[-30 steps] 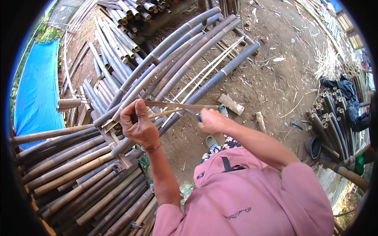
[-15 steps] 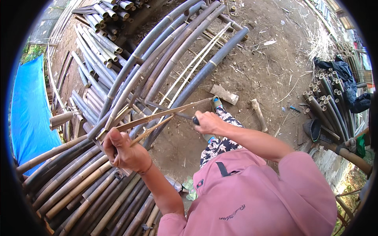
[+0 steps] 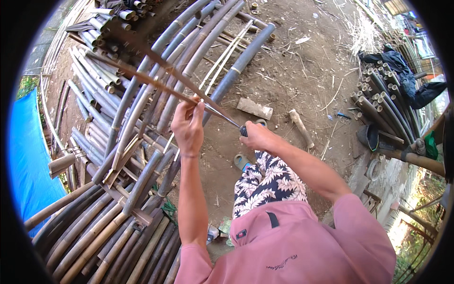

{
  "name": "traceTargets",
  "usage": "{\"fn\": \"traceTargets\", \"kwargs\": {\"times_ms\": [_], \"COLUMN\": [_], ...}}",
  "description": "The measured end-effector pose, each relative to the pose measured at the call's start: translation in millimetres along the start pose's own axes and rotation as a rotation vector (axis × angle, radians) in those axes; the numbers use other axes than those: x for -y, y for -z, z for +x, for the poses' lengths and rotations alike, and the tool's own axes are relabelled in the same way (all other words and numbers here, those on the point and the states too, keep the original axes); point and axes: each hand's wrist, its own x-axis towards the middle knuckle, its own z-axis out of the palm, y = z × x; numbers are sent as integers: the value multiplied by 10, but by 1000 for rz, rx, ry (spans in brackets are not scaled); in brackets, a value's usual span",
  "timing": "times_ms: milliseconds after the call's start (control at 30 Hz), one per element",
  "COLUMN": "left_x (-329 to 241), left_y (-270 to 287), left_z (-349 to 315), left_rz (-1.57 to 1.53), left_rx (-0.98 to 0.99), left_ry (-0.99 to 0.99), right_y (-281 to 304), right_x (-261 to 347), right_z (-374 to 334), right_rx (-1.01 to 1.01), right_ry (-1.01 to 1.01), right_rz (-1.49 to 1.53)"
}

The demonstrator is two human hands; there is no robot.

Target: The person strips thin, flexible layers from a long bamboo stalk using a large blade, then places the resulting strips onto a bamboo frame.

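My right hand (image 3: 261, 138) is closed around the black handle of a knife (image 3: 244, 131). Its metal blade slants up and left, close to the fingers of my left hand (image 3: 188, 124). That hand pinches a long split bamboo strip (image 3: 142, 75) between thumb and fingertips. A second brown length (image 3: 187, 84) crosses just above it and runs down toward the blade; its far end is blurred. Whether the blade touches the strip I cannot tell. Both hands are over a rack of bamboo poles (image 3: 236, 75).
Stacked bamboo poles (image 3: 94, 227) lie at the lower left, beside a blue tarp (image 3: 33, 156). A bundle of dark poles (image 3: 383, 104) stands at the right. A short log (image 3: 301, 128) and a wood block (image 3: 254, 108) rest on the dirt ground beyond my feet.
My left hand has moved up and right, away from the rack's near end, and the strip swung up to the far left. The knife's blade now lies nearer the left fingers.
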Motion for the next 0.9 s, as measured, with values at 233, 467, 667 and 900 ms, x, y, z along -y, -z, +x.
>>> {"fn": "traceTargets", "kwargs": {"times_ms": [233, 467, 667, 900], "left_x": [955, 1153, 1225, 1183], "left_y": [-813, -1102, -933, -941], "left_z": [181, 324, 59, 43], "left_rz": [-201, -390, -471, -388], "left_rx": [151, 15, 23, 68], "left_ry": [166, 155, 187, 182], "right_y": [-59, -281, -435, -1191], "right_x": [-611, -717, -778, -1462], "right_z": [398, 603, 641, 1247], "right_rx": [121, -59, -38, -115], "right_ry": [-243, -187, 37, -184], "right_rz": [80, -97, 223, 285]}}
